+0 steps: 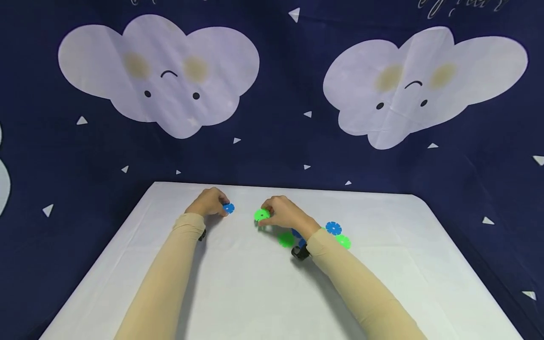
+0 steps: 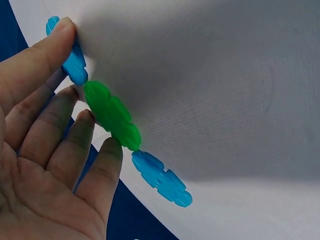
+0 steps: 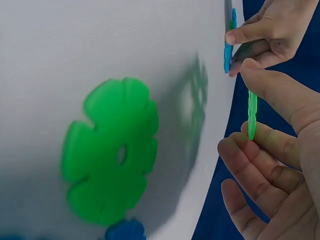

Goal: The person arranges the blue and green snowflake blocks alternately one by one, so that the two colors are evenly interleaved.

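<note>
My left hand is near the far edge of the table, its thumb and fingers pinching a blue notched flower disc. In the left wrist view a green flower disc and another blue flower disc follow it edge to edge, apparently joined in a row; the fingertips reach along the green one. To the right, my right hand holds a separate green flower disc upright between thumb and fingers. A gap separates this disc from the left hand's row.
Under and beside the right wrist lie loose flower discs: a green one, blue ones partly hidden by the wrist, a blue one and another green one. The white tabletop ends at a dark blue cloud-printed cloth.
</note>
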### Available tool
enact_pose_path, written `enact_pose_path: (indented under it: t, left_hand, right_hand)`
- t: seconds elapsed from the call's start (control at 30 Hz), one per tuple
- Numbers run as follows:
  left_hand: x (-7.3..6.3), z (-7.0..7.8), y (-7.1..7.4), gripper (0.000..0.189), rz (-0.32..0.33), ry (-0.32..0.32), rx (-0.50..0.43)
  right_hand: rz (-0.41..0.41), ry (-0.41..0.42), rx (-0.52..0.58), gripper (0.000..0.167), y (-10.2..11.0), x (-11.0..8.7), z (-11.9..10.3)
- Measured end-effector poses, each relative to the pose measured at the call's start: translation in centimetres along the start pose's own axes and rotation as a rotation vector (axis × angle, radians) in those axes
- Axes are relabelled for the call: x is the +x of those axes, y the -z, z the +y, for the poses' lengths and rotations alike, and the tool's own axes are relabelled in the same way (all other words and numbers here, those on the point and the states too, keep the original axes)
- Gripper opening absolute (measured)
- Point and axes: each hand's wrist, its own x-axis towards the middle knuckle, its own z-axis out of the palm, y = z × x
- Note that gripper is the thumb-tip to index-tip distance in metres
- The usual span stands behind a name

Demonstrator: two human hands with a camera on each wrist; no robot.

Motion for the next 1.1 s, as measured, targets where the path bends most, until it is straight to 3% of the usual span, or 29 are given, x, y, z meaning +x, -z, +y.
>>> enact_pose_path:
  t: [0.23,0.8,1.1]
  left_hand:
    - [0.2,0.2,0.2,0.043,-0.005,0.021,0.019]
    - [-0.2,1.0,0.3,0.040,0.014,0.003,0.035]
    - [-0.3,0.7,0.4,0.040,0.009,0.018,0.042]
  right_hand:
    - [0.003,-0.040,-0.016,0.047,-0.5,1.8,-0.3]
    - [-0.019,-0.130,-0.067,0.055,-1.9,5.1,-1.6]
    - [-0.041,-0.167,-0.097,0.055,-3.0,6.8,-2.6]
